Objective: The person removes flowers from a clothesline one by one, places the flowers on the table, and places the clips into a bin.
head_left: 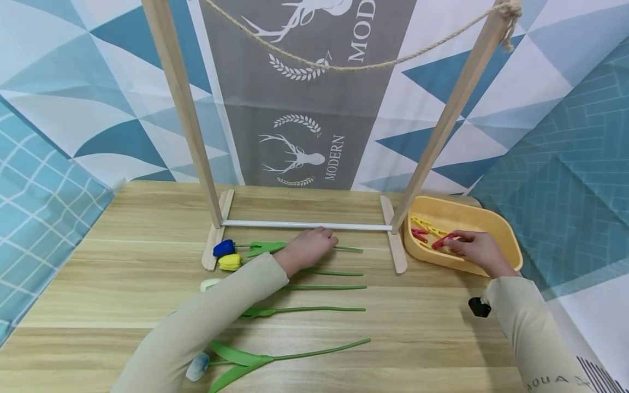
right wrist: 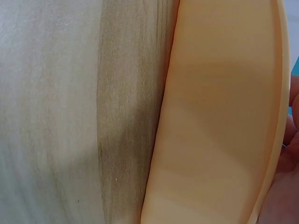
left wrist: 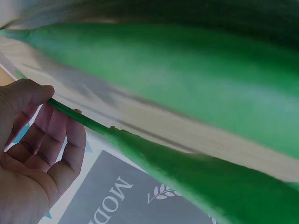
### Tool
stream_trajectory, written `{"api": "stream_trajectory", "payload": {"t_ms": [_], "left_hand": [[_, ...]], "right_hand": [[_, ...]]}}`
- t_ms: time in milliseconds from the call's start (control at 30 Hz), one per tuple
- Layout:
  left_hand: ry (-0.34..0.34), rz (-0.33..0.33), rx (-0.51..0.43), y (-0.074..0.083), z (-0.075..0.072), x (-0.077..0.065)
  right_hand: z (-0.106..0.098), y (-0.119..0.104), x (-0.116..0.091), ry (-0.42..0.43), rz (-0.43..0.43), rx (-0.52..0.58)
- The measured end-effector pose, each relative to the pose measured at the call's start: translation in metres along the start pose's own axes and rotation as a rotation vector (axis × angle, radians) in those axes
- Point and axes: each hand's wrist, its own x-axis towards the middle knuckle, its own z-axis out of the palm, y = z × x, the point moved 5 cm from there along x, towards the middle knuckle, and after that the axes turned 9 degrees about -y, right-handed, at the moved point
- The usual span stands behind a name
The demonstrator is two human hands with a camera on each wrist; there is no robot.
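Close to the white rod, my left hand [head_left: 308, 248] pinches the thin green stem [left wrist: 77, 115] of an artificial tulip between thumb and fingers. That stem appears to belong to the tulip with the blue head [head_left: 224, 248], lying nearest the rod. Just below it lies a yellow tulip [head_left: 230, 262], partly behind my left forearm. Over the orange plastic basin [head_left: 508, 245], my right hand [head_left: 479, 251] pinches a red clothespin [head_left: 442, 240]. Yellow clothespins [head_left: 426, 225] and another red one lie inside. In the right wrist view the basin's wall [right wrist: 215, 116] hides most of that hand.
A wooden frame with two posts [head_left: 184, 103] stands behind the flowers, joined low by a white rod [head_left: 304, 224]. A rope [head_left: 344, 69] sags between the posts. More tulips, including a pale blue one [head_left: 197, 367], lie on the wooden table [head_left: 417, 338].
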Motion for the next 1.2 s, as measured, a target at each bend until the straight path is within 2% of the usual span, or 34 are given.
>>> {"api": "stream_trajectory", "payload": {"t_ms": [167, 200, 400, 433, 533, 833, 1200], "left_hand": [[0.008, 0.009, -0.014, 0.000, 0.002, 0.000], [0.024, 0.017, -0.012, -0.002, 0.009, 0.003], [0.000, 0.001, -0.032, -0.004, 0.016, 0.006], [-0.018, -0.009, -0.037, -0.002, 0.011, 0.004], [-0.011, -0.014, -0.025, -0.003, 0.013, 0.004], [0.001, -0.017, -0.014, -0.003, 0.012, 0.003], [-0.013, -0.024, -0.039, -0.004, 0.010, 0.004]], "right_hand": [[0.000, 0.001, 0.001, -0.015, 0.025, -0.034], [0.000, 0.001, 0.001, -0.018, 0.032, -0.054], [0.000, 0.003, 0.004, -0.065, 0.071, -0.207], [0.000, 0.002, 0.005, -0.076, 0.077, -0.223], [0.000, 0.000, 0.007, -0.105, 0.092, -0.250], [0.002, -0.007, 0.009, -0.186, 0.144, -0.257], [0.001, -0.007, 0.010, -0.202, 0.141, -0.245]]}}
